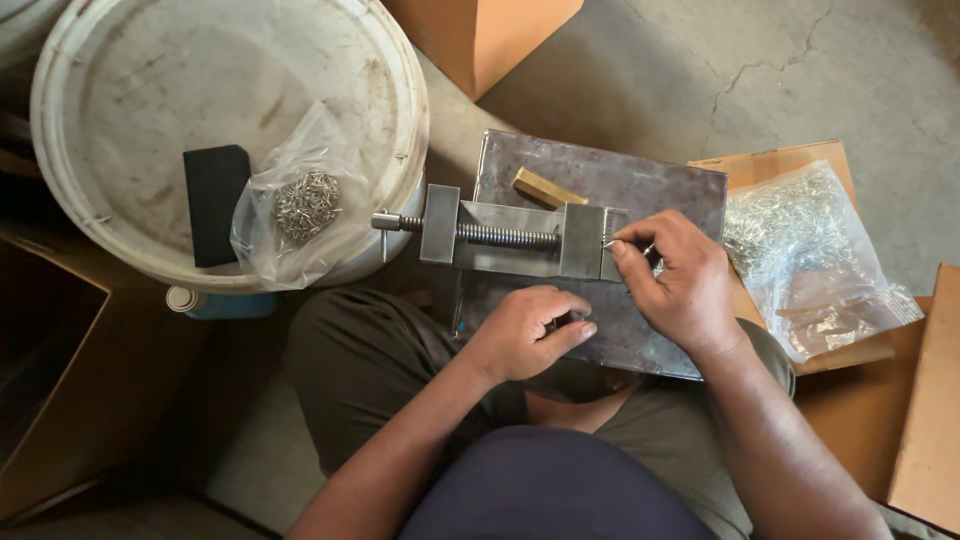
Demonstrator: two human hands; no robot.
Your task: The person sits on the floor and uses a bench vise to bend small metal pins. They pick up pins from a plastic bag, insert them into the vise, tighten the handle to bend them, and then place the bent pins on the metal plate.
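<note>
Pinching a small metal piece (pixel 612 240) at the vise (pixel 520 238), right hand's (pixel 680 285) grip closed.

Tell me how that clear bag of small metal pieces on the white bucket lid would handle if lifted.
The clear plastic bag looks thin and crumpled, so probably floppy. Its metal pieces pile loosely, so they would likely shift and sag to the bottom, feeling heavy for its size.

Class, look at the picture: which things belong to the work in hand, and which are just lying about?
In use: small vise; metal plate; right hand at the vise's end; left hand; bag of small metal parts.

Lying about: white bucket lid; black block; brass bar; cardboard boxes.
</note>
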